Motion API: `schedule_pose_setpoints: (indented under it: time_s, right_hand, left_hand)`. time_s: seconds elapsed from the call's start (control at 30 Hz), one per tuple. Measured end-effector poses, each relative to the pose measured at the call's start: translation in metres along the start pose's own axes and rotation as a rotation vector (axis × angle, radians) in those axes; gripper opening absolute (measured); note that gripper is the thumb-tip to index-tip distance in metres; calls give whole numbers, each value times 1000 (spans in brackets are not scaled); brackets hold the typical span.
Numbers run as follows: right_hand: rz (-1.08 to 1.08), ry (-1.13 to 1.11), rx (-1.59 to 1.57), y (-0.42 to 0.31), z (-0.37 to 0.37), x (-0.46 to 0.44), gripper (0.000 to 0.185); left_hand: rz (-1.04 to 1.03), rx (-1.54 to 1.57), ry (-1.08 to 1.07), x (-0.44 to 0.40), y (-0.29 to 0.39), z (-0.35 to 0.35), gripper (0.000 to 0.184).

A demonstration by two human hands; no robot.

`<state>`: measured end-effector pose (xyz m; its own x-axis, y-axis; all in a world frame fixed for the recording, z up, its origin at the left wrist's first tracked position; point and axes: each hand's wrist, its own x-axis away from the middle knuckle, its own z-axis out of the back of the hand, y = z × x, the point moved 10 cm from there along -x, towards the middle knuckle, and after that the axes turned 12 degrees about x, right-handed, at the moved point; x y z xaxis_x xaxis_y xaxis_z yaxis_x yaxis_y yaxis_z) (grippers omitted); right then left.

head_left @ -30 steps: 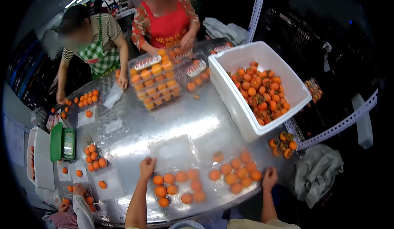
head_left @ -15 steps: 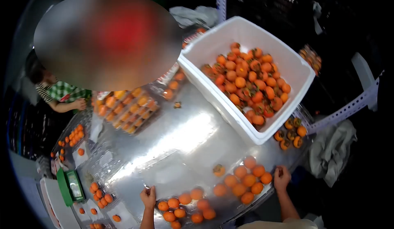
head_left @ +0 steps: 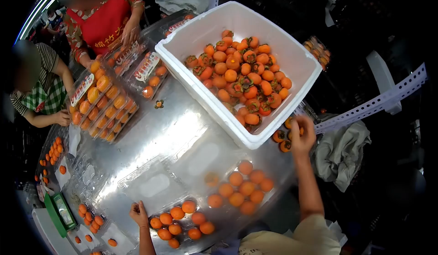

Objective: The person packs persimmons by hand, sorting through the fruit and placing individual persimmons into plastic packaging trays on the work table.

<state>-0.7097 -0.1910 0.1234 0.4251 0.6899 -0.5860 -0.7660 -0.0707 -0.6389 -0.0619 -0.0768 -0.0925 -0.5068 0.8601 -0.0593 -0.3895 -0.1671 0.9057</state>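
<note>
My left hand [head_left: 139, 214] is at the near left of the metal table, fingers curled together beside a clear plastic tray of persimmons [head_left: 176, 213]. What it pinches, if anything, I cannot make out. My right hand [head_left: 303, 136] reaches past the near right corner of a white foam box [head_left: 248, 141]. Its fingers curl round a persimmon [head_left: 301, 131] in a small group there, partly covering the others. More persimmons [head_left: 246, 189], blurred, sit in rows between my arms. Loose persimmons with leafy caps [head_left: 232, 63] partly fill the box.
Opposite, a person in a red apron [head_left: 102, 22] and another in a checked apron [head_left: 45, 95] stand by stacked clear packs [head_left: 102, 104]. A green scale [head_left: 59, 215] is at left. Grey cloth [head_left: 342, 154] and a perforated white bar [head_left: 369, 111] lie at right.
My right hand has moved from the table's near edge up to the persimmons beside the foam box. The view has shifted, and my left hand stays by the tray.
</note>
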Motion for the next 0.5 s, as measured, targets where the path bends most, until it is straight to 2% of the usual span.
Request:
schedule_pose_setpoints:
  time_s: [0.07, 0.1, 0.17, 0.23, 0.3, 0.33, 0.43, 0.5]
  right_hand:
    - [296, -73, 12, -66, -39, -72, 16]
    - [278, -189, -17, -81, -66, -98, 22]
    - [544, -259, 313, -87, -130, -133, 32]
    - [552, -484, 490, -46, -209, -154, 44]
    - [548, -611, 689, -16, -248, -147, 49]
    - [543, -669, 790, -1, -264, -148, 51]
    - [584, -882, 803, 10, -286, -138, 53]
    - [597, -917, 825, -1, -286, -135, 52]
  left_hand:
    - [-15, 10, 14, -1, 4, -3, 38]
    - [-24, 18, 21, -1, 3, -3, 37]
    - [-34, 15, 26, -1, 1, -2, 37]
    - [-35, -4, 22, -2, 0, -1, 37]
    - [-61, -7, 22, 1, 2, 1, 37]
    - [-77, -8, 23, -2, 4, -1, 37]
    - [-35, -25, 42, -1, 6, -2, 37]
    - [-53, -22, 52, 1, 13, -3, 38]
